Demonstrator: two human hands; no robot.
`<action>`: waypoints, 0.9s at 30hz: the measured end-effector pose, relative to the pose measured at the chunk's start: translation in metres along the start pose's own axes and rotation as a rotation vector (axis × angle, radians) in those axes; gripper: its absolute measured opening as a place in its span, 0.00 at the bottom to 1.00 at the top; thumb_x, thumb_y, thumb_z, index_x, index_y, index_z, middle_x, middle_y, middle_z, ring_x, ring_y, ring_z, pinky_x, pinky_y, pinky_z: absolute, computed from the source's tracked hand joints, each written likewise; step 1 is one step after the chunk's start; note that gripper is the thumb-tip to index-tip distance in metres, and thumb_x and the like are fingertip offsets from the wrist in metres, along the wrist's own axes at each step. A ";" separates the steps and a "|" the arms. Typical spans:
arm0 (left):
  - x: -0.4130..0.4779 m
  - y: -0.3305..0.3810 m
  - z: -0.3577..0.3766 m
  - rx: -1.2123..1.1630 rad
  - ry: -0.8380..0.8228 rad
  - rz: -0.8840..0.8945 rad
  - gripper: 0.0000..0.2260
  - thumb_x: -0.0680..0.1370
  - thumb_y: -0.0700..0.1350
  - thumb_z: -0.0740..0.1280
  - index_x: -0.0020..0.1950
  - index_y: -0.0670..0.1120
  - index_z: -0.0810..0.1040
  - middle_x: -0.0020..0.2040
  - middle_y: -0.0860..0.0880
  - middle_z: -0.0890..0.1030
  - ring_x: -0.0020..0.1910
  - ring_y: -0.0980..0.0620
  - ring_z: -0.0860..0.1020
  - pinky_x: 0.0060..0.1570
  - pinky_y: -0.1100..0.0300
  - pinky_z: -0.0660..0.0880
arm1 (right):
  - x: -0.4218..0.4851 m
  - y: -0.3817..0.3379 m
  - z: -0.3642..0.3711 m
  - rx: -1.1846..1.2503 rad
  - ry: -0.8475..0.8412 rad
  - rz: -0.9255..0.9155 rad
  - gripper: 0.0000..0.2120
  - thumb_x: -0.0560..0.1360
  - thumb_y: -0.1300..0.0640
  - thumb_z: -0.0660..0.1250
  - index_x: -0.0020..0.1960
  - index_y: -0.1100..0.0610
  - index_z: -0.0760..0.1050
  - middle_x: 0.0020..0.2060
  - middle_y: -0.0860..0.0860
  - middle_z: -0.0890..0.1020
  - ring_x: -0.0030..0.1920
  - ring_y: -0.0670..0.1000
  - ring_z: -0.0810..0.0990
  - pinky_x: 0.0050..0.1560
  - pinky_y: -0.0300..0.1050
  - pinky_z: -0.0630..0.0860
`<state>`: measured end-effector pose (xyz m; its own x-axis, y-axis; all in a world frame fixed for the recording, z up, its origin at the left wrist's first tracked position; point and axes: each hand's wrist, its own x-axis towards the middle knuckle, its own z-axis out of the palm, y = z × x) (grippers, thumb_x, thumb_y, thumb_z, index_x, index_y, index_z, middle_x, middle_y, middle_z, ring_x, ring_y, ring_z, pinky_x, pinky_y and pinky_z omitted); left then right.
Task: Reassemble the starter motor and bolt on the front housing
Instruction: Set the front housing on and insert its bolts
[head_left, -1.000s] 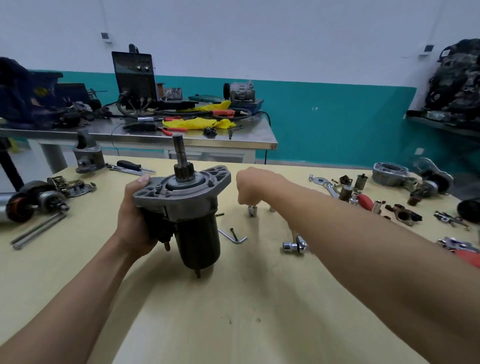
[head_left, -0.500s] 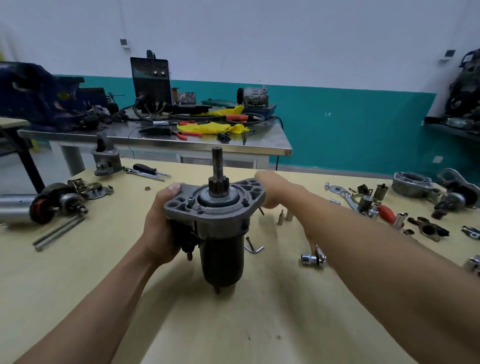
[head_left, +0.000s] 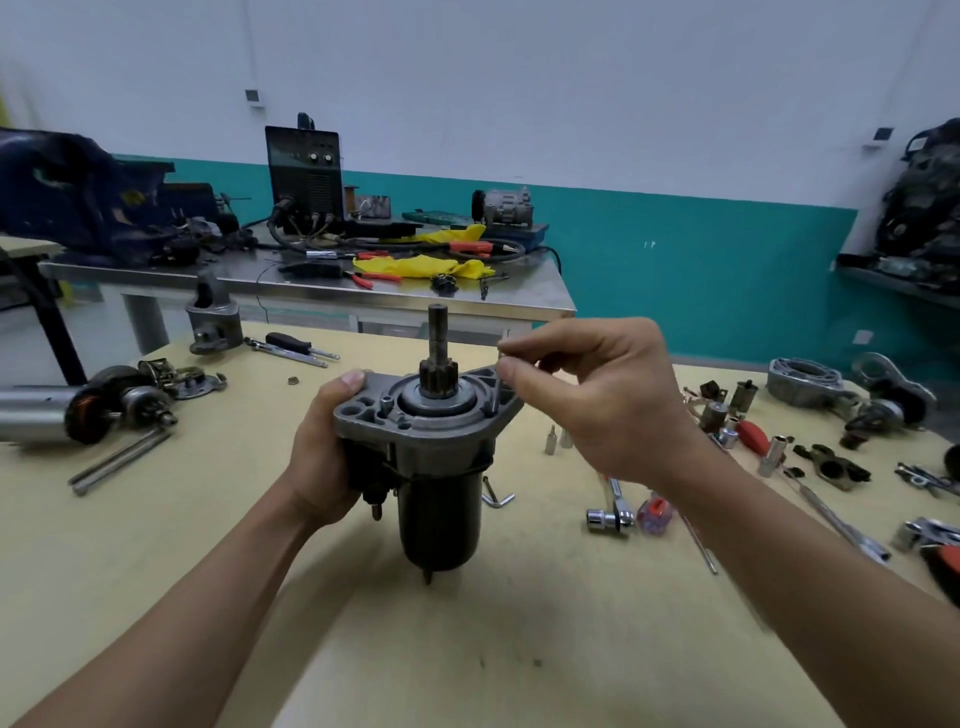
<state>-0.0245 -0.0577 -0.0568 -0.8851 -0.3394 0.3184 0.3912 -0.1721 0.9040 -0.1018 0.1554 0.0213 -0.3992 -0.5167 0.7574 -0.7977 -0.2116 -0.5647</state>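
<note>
left hand (head_left: 324, 457): wrapped round left side of starter motor (head_left: 439, 499), upright, pinion shaft up, over middle of yellow table (head_left: 467, 649) | right hand (head_left: 608, 400): thumb and forefinger pinch slim bolt (head_left: 497, 387) at right ear of front housing (head_left: 415, 431) | hex key (head_left: 493, 496) just right of motor; ratchet (head_left: 613, 512) farther right

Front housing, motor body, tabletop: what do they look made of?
Front housing: looks like cast aluminium, bare dull grey, with webbed ribs and rounded cast edges. Motor body: probably steel, coated satin black with a soft sheen; base metal hidden. Tabletop: pale yellow, matt, smudged; likely laminate or painted board, cannot tell which.
</note>
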 end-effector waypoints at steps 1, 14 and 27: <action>0.000 0.000 0.000 -0.002 0.004 0.000 0.27 0.78 0.56 0.51 0.49 0.44 0.87 0.49 0.42 0.87 0.48 0.46 0.85 0.44 0.61 0.80 | -0.001 0.001 0.000 -0.023 -0.022 -0.024 0.10 0.71 0.63 0.74 0.47 0.50 0.84 0.38 0.45 0.86 0.38 0.46 0.84 0.40 0.41 0.80; -0.002 0.000 0.002 -0.027 -0.020 -0.013 0.30 0.82 0.53 0.46 0.47 0.47 0.88 0.45 0.47 0.87 0.45 0.51 0.85 0.42 0.65 0.80 | 0.006 -0.001 0.001 -0.237 -0.157 -0.141 0.06 0.72 0.65 0.75 0.48 0.59 0.85 0.39 0.47 0.85 0.39 0.44 0.82 0.41 0.36 0.77; 0.000 0.000 0.000 -0.050 -0.016 -0.035 0.26 0.77 0.57 0.53 0.49 0.45 0.88 0.47 0.44 0.87 0.46 0.47 0.85 0.42 0.62 0.80 | -0.004 -0.009 -0.006 -0.254 -0.196 -0.082 0.06 0.72 0.64 0.74 0.49 0.60 0.85 0.41 0.50 0.86 0.40 0.48 0.84 0.42 0.41 0.81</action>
<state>-0.0244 -0.0580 -0.0570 -0.9021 -0.3178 0.2919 0.3720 -0.2300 0.8993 -0.0955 0.1640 0.0252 -0.2541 -0.6618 0.7053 -0.9205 -0.0584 -0.3864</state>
